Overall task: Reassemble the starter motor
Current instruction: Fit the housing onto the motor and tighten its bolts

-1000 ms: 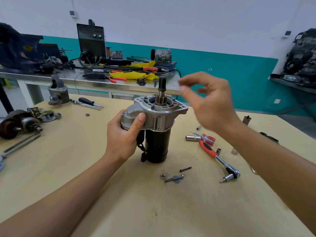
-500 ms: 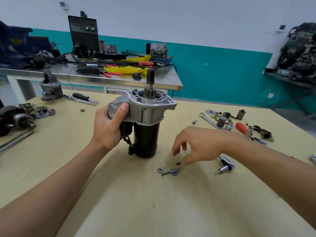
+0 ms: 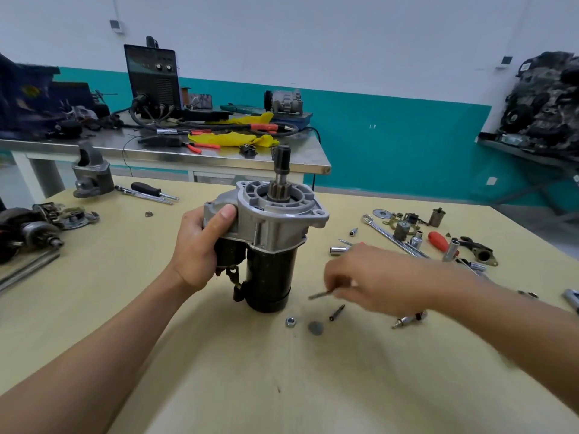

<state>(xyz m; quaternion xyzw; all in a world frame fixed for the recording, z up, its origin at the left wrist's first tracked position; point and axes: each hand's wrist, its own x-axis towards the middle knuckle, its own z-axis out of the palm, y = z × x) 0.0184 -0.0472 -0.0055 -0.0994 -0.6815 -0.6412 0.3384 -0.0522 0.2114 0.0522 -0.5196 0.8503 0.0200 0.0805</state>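
Here we go: the starter motor (image 3: 269,245) stands upright in the middle of the wooden counter (image 3: 219,371), black body down, silver nose housing up, toothed pinion and shaft poking skyward. The left grip (image 3: 200,245) is clamped on its left side, fingers wrapped behind the solenoid hump, thumb pressed flat on the silver casting.

Over on the right, the right grip (image 3: 376,280) hovers low above the counter, just right of the motor's base. Its fingertips are pinched on a long thin bolt (image 3: 319,295) whose free end points left toward the black body. It's a touch blurred, so I can't make out the head.

On the counter by the motor's foot lie a hex nut (image 3: 290,322), a flat grey washer (image 3: 315,327) just right of it and a short dark screw (image 3: 336,312) at a slant, none of them touching. A ratchet's chrome end (image 3: 409,319) peeks out beneath the right wrist.

Further right there's a scatter of kit: a chrome socket (image 3: 337,250), a long spanner (image 3: 391,234), a red-handled screwdriver (image 3: 438,241). Far left, an armature (image 3: 28,233) lies on its side, a grey end housing (image 3: 92,173) stands behind it, and a black-handled screwdriver (image 3: 147,188) lies to the right of that. Behind it all, a steel counter (image 3: 282,162) carries a black welder box (image 3: 153,79) and a yellow cloth (image 3: 232,138)
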